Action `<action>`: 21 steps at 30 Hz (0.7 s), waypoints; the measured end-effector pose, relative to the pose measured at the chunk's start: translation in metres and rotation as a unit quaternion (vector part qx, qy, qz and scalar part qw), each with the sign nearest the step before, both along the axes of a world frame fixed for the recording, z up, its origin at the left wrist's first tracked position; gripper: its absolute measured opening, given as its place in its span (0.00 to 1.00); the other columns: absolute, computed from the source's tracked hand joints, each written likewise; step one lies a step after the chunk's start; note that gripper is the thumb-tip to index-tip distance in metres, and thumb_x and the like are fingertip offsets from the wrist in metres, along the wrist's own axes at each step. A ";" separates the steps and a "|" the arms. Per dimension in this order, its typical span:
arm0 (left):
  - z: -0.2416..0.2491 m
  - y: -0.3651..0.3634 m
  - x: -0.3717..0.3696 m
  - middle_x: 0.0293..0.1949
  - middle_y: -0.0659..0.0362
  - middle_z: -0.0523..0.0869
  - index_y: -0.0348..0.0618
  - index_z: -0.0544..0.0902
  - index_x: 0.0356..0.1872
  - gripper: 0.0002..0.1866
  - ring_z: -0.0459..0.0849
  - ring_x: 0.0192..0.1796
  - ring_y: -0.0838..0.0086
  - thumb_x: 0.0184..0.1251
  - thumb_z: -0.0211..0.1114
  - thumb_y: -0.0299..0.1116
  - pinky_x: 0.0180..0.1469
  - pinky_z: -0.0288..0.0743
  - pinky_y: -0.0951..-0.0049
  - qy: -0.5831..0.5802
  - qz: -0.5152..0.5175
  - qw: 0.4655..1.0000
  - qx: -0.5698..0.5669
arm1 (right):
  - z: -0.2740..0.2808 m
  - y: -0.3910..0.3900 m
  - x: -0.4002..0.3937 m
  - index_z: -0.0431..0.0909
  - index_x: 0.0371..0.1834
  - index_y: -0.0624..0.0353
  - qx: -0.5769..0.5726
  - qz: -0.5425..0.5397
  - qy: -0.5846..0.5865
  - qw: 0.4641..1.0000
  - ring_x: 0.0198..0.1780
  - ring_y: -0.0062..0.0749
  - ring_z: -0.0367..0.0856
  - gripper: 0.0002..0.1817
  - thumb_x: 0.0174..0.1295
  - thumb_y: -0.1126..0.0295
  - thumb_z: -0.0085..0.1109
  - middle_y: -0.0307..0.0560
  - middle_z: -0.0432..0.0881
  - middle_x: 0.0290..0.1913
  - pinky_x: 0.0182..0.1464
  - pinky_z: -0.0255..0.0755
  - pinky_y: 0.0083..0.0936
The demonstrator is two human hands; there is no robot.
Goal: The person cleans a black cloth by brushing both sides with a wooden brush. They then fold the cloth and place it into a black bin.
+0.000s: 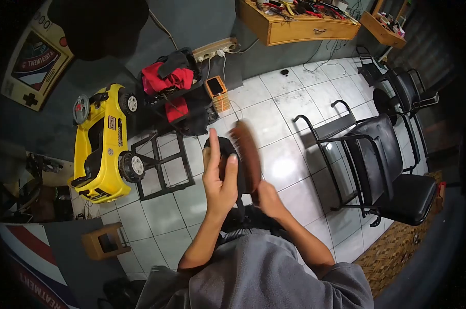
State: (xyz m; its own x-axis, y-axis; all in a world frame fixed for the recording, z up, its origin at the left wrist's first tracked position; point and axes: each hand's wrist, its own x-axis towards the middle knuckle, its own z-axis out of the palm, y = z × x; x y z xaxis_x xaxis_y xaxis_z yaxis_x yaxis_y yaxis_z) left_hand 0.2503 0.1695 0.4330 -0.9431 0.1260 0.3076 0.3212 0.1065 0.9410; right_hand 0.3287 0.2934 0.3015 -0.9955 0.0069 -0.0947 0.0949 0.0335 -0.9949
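In front of my waist, my right hand (269,200) is closed round the lower end of a brown bristle brush (249,157). The brush stands nearly upright, blurred by motion, its bristles facing left. Beside it, my left hand (221,188) holds a black item (226,146), with the index finger and thumb stretched upward along it. That item is largely covered by the hand, and I cannot tell what kind of thing it is. The bristles are close against its right side.
A yellow ride-on toy car (101,147) stands at the left by a black metal frame (163,189). Black chairs (380,147) are at the right. Tools lie on a wooden wall shelf (300,30). A phone (215,86) rests on an orange stand near red and black cloths (166,82).
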 end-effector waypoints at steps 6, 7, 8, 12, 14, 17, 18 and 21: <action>0.030 -0.003 -0.010 0.71 0.55 0.51 0.32 0.51 0.68 0.32 0.65 0.59 0.83 0.63 0.49 0.20 0.57 0.58 0.85 0.049 -0.017 0.993 0.108 | -0.102 0.010 0.004 0.69 0.51 0.66 0.357 0.229 -0.059 0.904 0.38 0.55 0.79 0.22 0.69 0.57 0.35 0.63 0.80 0.34 0.38 0.70 0.45; 0.037 -0.007 -0.008 0.71 0.54 0.51 0.31 0.50 0.68 0.32 0.62 0.63 0.80 0.62 0.49 0.20 0.60 0.55 0.82 0.048 -0.018 0.989 0.137 | -0.134 0.023 0.016 0.70 0.52 0.65 0.404 0.268 -0.054 0.873 0.39 0.54 0.79 0.25 0.69 0.54 0.34 0.63 0.80 0.33 0.40 0.70 0.45; 0.046 -0.011 -0.006 0.71 0.53 0.50 0.30 0.50 0.68 0.32 0.59 0.67 0.77 0.62 0.49 0.19 0.64 0.52 0.80 0.047 -0.018 0.985 0.165 | -0.125 0.033 0.016 0.76 0.45 0.65 0.377 0.278 -0.240 0.850 0.44 0.56 0.78 0.31 0.68 0.47 0.30 0.62 0.81 0.37 0.44 0.71 0.45; 0.054 -0.017 -0.004 0.71 0.48 0.49 0.25 0.50 0.66 0.32 0.48 0.72 0.71 0.61 0.50 0.20 0.68 0.41 0.74 0.039 0.003 0.992 0.122 | -0.156 0.054 0.035 0.80 0.31 0.68 0.395 0.150 -0.322 0.847 0.43 0.57 0.79 0.35 0.66 0.45 0.32 0.71 0.78 0.37 0.45 0.72 0.44; 0.039 -0.019 -0.004 0.70 0.48 0.51 0.25 0.52 0.66 0.32 0.47 0.72 0.69 0.61 0.51 0.21 0.69 0.38 0.72 0.030 -0.013 0.993 0.113 | -0.146 0.056 0.033 0.78 0.30 0.68 0.406 0.094 -0.292 0.861 0.34 0.51 0.81 0.35 0.67 0.45 0.31 0.64 0.81 0.30 0.38 0.73 0.39; 0.022 -0.010 0.004 0.69 0.49 0.54 0.27 0.54 0.66 0.31 0.52 0.70 0.70 0.61 0.53 0.20 0.69 0.40 0.74 -0.023 -0.021 0.995 0.099 | -0.071 0.039 0.007 0.74 0.31 0.68 0.081 -0.065 -0.235 0.966 0.31 0.44 0.77 0.32 0.68 0.47 0.33 0.55 0.77 0.25 0.35 0.69 0.34; 0.016 -0.008 0.007 0.67 0.51 0.59 0.29 0.54 0.67 0.31 0.58 0.67 0.72 0.62 0.52 0.19 0.65 0.49 0.76 -0.029 -0.040 0.995 0.092 | -0.032 0.027 0.001 0.72 0.30 0.67 -0.034 -0.100 -0.217 0.970 0.26 0.36 0.74 0.29 0.69 0.49 0.33 0.50 0.74 0.21 0.32 0.67 0.31; 0.002 -0.001 0.010 0.54 0.59 0.64 0.33 0.53 0.68 0.30 0.66 0.52 0.81 0.64 0.51 0.19 0.50 0.63 0.85 -0.058 -0.090 0.993 0.055 | 0.011 0.004 0.000 0.70 0.30 0.66 -0.042 -0.100 -0.162 0.981 0.24 0.27 0.68 0.25 0.70 0.53 0.34 0.42 0.69 0.19 0.29 0.65 0.26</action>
State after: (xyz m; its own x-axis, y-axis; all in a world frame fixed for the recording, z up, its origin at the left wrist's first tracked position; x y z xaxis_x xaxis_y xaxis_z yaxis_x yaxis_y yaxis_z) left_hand 0.2598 0.1689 0.4351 -0.9380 0.2682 0.2197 0.2148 -0.0479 0.9755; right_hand 0.3290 0.2970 0.3127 -0.8924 0.1766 -0.4153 0.4037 -0.0990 -0.9095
